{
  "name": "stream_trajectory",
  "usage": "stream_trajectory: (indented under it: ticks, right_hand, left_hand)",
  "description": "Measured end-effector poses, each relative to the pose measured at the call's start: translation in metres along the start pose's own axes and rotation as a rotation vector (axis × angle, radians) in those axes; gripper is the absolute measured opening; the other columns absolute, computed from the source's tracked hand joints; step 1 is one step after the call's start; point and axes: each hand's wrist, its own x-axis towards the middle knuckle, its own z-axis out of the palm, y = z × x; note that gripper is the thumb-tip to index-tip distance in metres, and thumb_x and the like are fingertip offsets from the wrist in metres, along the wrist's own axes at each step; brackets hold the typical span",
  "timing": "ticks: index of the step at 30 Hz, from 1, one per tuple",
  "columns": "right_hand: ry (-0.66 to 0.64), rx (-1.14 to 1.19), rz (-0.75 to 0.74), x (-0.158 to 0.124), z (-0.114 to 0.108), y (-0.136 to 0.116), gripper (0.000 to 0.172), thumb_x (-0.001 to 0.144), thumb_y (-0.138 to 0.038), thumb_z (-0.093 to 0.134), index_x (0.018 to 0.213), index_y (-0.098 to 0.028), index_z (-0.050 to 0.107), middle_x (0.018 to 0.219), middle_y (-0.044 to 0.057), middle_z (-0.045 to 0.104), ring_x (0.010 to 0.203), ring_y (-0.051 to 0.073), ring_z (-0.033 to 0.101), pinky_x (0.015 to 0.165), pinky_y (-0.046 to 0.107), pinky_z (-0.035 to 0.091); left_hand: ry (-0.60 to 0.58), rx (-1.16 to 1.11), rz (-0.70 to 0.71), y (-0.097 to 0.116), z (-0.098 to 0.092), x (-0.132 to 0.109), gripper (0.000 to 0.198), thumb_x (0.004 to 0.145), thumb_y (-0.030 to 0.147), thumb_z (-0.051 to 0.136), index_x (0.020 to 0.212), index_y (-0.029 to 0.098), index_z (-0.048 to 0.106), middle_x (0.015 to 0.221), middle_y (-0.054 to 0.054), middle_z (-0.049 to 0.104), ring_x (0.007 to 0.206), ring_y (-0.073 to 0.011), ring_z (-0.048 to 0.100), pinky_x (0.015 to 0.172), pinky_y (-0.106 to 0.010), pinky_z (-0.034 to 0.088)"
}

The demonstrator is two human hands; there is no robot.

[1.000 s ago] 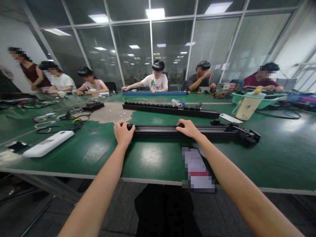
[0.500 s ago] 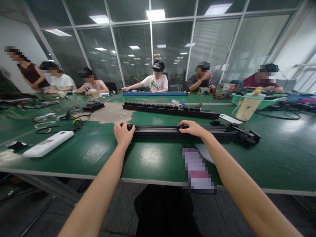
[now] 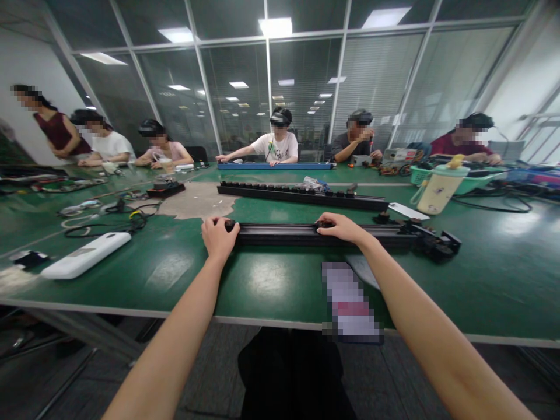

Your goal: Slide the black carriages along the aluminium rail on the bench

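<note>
A long black channel rail (image 3: 275, 233) lies crosswise on the table in front of me, a groove running along its top. At its left end, my left hand (image 3: 217, 238) is closed, thumb and fingers round a small black block (image 3: 230, 224). Farther right along the groove, my right hand (image 3: 343, 226) pinches a second black block (image 3: 324, 223); its fingers partly cover it. Black end pieces and loose small parts (image 3: 440, 242) sit at the rail's right end.
Behind lies another black rail (image 3: 301, 195) with a row of black blocks. A phone (image 3: 352, 303) rests at the near edge, a white power bank (image 3: 87, 255) to the left. A lidded cup (image 3: 441, 189) and green basket (image 3: 481, 182) stand right. Several people sit across the table.
Both hands keep their places on the rail, with no visible movement. At the far left, the standing person has shifted slightly to the right.
</note>
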Motion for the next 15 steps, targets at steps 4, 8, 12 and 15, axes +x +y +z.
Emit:
stream_trajectory:
  ticks: [4, 8, 12, 15]
  right_hand:
    - [0.030, -0.053, -0.008, 0.0006, 0.0009, -0.0050, 0.019, 0.077, -0.037, 0.067, 0.088, -0.022, 0.068, 0.090, 0.002, 0.072, 0.088, 0.022, 0.063, 0.081, 0.032, 0.046]
    - [0.038, -0.141, -0.042, 0.0031, 0.0004, -0.0063, 0.017, 0.075, -0.035, 0.068, 0.086, -0.022, 0.069, 0.094, 0.005, 0.073, 0.094, 0.024, 0.062, 0.090, 0.036, 0.046]
    - [0.070, -0.216, -0.061, 0.0050, 0.0001, -0.0039, 0.020, 0.072, -0.037, 0.071, 0.087, -0.022, 0.070, 0.099, 0.007, 0.071, 0.102, 0.027, 0.059, 0.096, 0.040, 0.045]
    - [0.055, -0.203, -0.064, 0.0044, 0.0009, -0.0045, 0.021, 0.074, -0.037, 0.069, 0.087, -0.021, 0.069, 0.098, 0.007, 0.071, 0.099, 0.026, 0.059, 0.093, 0.038, 0.045]
  left_hand:
    - [-0.005, -0.005, -0.002, 0.0002, -0.0005, -0.0003, 0.032, 0.087, 0.045, 0.064, 0.104, 0.021, 0.075, 0.125, -0.015, 0.056, 0.123, -0.0350, 0.050, 0.112, -0.047, 0.042]
    - [-0.001, -0.007, 0.001, 0.0008, -0.0011, -0.0007, 0.032, 0.087, 0.045, 0.063, 0.104, 0.020, 0.074, 0.125, -0.015, 0.056, 0.123, -0.0351, 0.049, 0.112, -0.047, 0.041]
    - [0.000, -0.004, 0.001, 0.0019, -0.0017, -0.0011, 0.031, 0.087, 0.045, 0.063, 0.103, 0.021, 0.074, 0.125, -0.015, 0.056, 0.123, -0.0345, 0.049, 0.112, -0.047, 0.041]
    - [0.001, 0.000, 0.000, 0.0022, -0.0018, -0.0013, 0.031, 0.087, 0.045, 0.063, 0.104, 0.021, 0.074, 0.125, -0.015, 0.056, 0.123, -0.0345, 0.049, 0.111, -0.047, 0.042]
